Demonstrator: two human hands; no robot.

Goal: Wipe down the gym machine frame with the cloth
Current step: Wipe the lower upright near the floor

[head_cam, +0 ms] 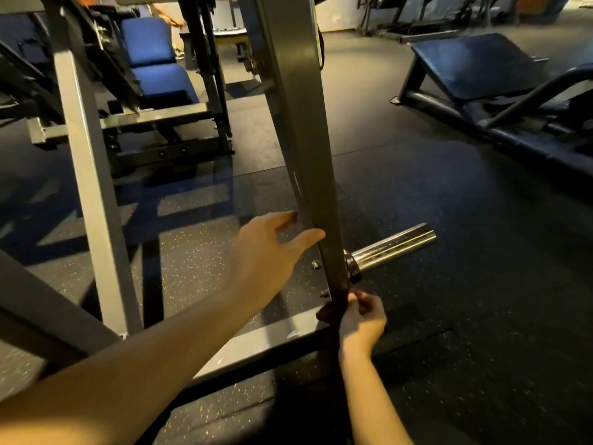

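The right hand (361,319) clenches a dark cloth (330,311) against the grey frame post (305,139) near its base, while the left hand (272,248), fingers (308,237) released, touches the post above.

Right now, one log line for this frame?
phase: wipe, low on grey metal upright post | right hand: grips dark cloth against post | left hand: open, thumb at post edge | chrome peg: untouched

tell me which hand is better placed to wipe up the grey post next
Right. The right hand grips the dark cloth against the foot of the grey post, just below the chrome peg. The left hand is open and holds nothing, its thumb by the post higher up.
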